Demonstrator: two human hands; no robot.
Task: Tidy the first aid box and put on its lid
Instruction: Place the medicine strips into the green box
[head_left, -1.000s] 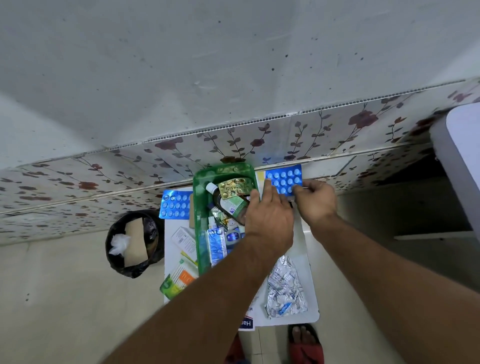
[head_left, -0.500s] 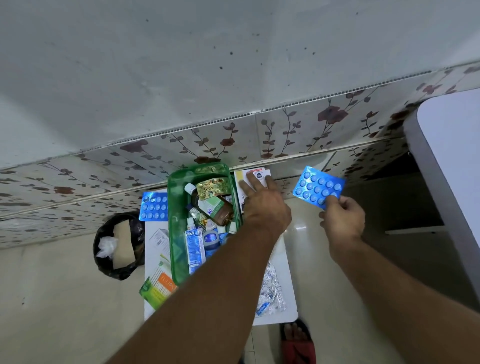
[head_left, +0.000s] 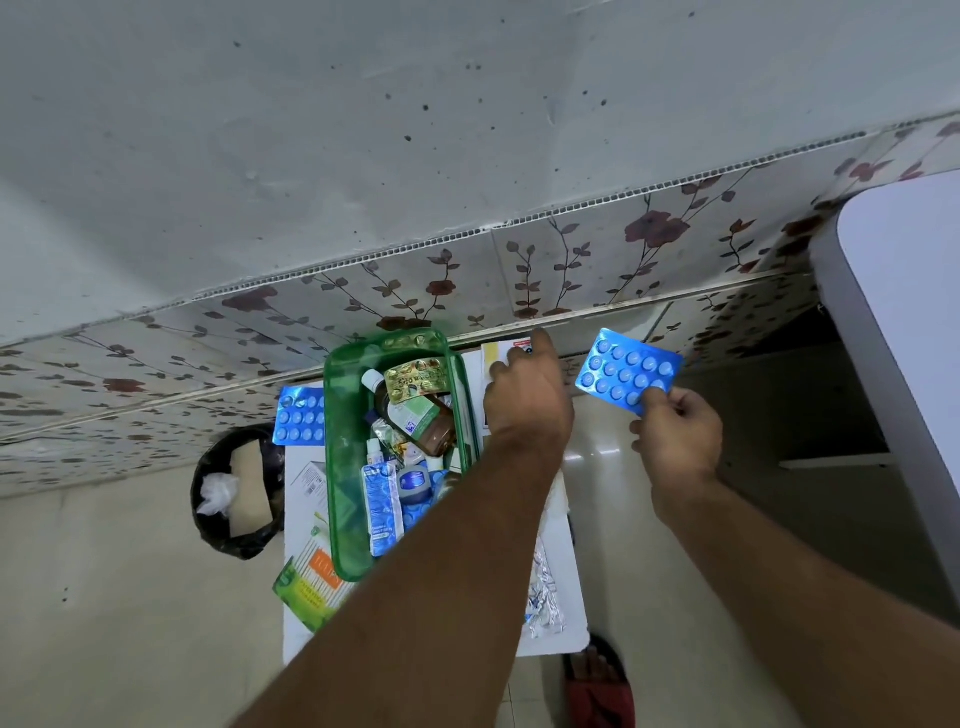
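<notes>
The right hand (head_left: 678, 434) pinches a blue blister pack (head_left: 628, 370) by its lower edge, held up off to the right, probably bound for the green first aid box (head_left: 343, 467). The left hand (head_left: 530, 400) reaches, fingers spread, onto a white carton (head_left: 496, 353) just beside the box on the white worktop (head_left: 563, 571). The box stands open and crowded: a brown syrup bottle (head_left: 423, 421), a gold strip (head_left: 418, 379) and sachets leave little room. No lid shows. Another blue blister pack (head_left: 298, 418) and a black bin (head_left: 234, 491) lie left.

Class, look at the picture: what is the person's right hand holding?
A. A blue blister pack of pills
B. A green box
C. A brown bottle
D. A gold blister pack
A: the right hand pinches the blue blister pack by its near edge, up in the air to the right of the green box, while the brown bottle lies inside the box.
</notes>
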